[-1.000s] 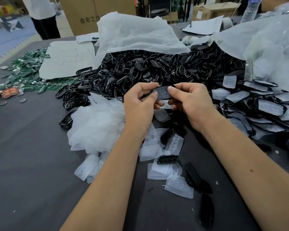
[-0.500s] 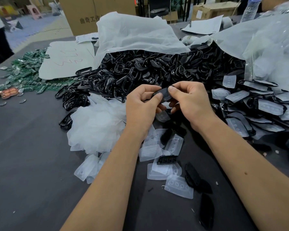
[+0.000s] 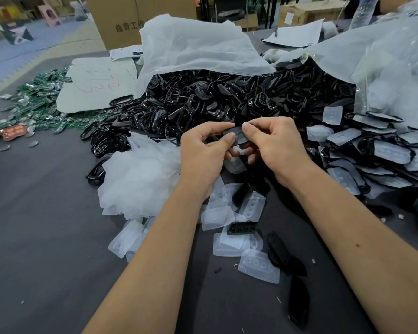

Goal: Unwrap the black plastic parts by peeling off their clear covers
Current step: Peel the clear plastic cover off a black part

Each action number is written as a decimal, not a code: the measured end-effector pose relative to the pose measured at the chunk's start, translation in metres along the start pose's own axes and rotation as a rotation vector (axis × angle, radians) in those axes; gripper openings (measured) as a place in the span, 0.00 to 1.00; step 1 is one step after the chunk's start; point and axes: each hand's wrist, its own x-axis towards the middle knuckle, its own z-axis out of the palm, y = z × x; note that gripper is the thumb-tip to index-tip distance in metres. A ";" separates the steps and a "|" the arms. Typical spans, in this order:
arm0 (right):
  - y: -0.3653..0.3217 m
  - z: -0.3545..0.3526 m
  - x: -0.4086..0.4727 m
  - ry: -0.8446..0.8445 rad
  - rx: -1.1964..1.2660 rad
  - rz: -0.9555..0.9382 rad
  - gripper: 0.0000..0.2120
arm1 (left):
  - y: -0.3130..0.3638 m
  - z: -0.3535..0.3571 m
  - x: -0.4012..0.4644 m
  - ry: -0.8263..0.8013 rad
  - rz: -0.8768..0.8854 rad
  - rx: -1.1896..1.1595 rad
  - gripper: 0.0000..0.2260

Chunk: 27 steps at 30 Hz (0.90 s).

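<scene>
A small flat black plastic part in a clear cover (image 3: 237, 136) is held in the air between both hands, above the dark grey table (image 3: 46, 237) — the left hand (image 3: 203, 153) pinches its near-left end with thumb tip on top and curled fingers beneath, and the right hand (image 3: 273, 145) pinches its right end the same way. Below the hands lie loose clear peeled covers (image 3: 260, 266) and bare black parts (image 3: 278, 249). Behind is a heap of black plastic frames (image 3: 203, 102) under a white plastic sheet (image 3: 193, 49), with covered parts (image 3: 391, 153) stacked at the right.
</scene>
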 end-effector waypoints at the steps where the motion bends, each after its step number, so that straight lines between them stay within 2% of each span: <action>1: 0.000 0.000 0.000 -0.019 -0.002 0.003 0.10 | 0.000 0.000 0.000 0.001 -0.003 0.010 0.08; 6: -0.001 -0.004 -0.002 -0.049 -0.157 -0.057 0.10 | 0.000 -0.001 0.000 0.025 -0.034 0.047 0.09; 9: -0.003 -0.005 -0.006 0.027 -0.394 -0.298 0.12 | 0.003 -0.002 0.000 0.046 -0.061 0.017 0.09; 13: -0.005 -0.007 -0.007 -0.029 -0.542 -0.564 0.19 | 0.014 -0.007 0.002 0.054 -0.243 -0.244 0.07; 19: -0.005 -0.008 -0.005 0.003 -0.611 -0.734 0.13 | 0.029 -0.013 0.005 0.010 -0.424 -0.562 0.07; 21: -0.006 -0.006 -0.006 0.002 -0.568 -0.686 0.11 | 0.029 -0.014 0.006 -0.002 -0.413 -0.629 0.11; 23: -0.010 -0.003 -0.008 -0.016 -0.396 -0.496 0.07 | 0.028 -0.013 0.005 -0.002 -0.381 -0.647 0.14; 25: -0.013 -0.004 -0.009 -0.087 -0.168 -0.271 0.05 | 0.023 -0.011 0.004 -0.005 -0.314 -0.536 0.10; 27: -0.016 -0.006 -0.010 -0.189 0.011 -0.105 0.08 | 0.019 -0.009 0.000 -0.032 -0.249 -0.383 0.05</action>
